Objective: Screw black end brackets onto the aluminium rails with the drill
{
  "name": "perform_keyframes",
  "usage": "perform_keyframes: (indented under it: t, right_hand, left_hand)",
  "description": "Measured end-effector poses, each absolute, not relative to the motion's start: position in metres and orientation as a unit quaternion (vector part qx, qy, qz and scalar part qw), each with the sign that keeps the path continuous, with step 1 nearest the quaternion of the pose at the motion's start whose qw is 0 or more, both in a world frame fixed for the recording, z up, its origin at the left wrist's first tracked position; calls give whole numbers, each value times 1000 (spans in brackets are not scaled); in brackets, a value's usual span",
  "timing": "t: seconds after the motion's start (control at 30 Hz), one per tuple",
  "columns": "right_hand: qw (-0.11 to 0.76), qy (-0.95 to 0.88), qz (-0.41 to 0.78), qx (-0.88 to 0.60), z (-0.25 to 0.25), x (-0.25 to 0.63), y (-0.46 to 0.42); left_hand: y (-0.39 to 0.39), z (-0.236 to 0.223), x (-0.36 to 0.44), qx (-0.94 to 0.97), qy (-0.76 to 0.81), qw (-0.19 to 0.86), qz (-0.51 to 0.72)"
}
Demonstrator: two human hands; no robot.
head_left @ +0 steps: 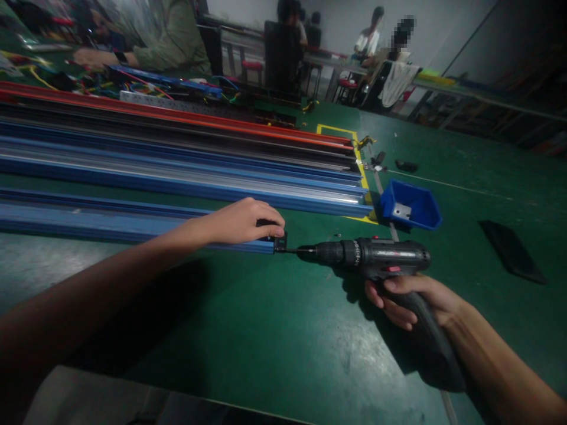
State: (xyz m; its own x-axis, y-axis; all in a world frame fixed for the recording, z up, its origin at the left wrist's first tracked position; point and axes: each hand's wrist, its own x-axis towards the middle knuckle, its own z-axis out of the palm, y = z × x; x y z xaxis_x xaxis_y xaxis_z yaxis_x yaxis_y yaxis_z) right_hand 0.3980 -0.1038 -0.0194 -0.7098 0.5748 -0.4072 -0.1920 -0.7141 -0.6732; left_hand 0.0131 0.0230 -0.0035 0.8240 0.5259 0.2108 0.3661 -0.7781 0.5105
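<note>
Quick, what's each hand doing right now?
Left hand: closed over the end of the nearest blue rail.
Right hand: closed, holding the drill by its handle.

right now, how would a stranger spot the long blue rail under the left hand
On the green tabletop, long red, black and blue rails lie in parallel. Nearest the viewer, under the left hand, is a blue channel-shaped rail. Unlike the others, it lies apart, with a black drill pointing at its end.

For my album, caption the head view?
Left hand on a long blue metal rail, right hand pointing a black pistol-shaped drill at its end.
</note>
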Motion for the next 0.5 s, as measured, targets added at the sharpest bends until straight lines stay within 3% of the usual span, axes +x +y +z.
perform_keyframes:
  t: [0.5]
  right_hand:
    - [218, -309, 867, -325, -15, 394, -104]
  left_hand:
    - [23, -3, 14, 928, 240, 226, 175]
